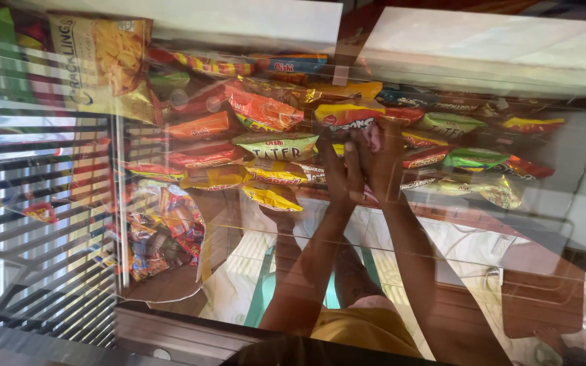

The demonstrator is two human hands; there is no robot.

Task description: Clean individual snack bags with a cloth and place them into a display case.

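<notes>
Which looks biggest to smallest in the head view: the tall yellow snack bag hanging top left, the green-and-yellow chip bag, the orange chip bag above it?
1. tall yellow snack bag, though nearer the camera.
2. green-and-yellow chip bag and orange chip bag: alike, unranked.

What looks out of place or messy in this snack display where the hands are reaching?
Nothing looks spilled or torn. The snack bags lie in loose, overlapping rows rather than squared up, and one yellow bag sags below its row. Both hands, left hand and right hand, meet at a bag in the middle.

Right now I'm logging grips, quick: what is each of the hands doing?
Left hand: raised among the hanging snack packets, fingers partly curled; whether it grips one cannot be told.
Right hand: closed on a snack packet.
</notes>
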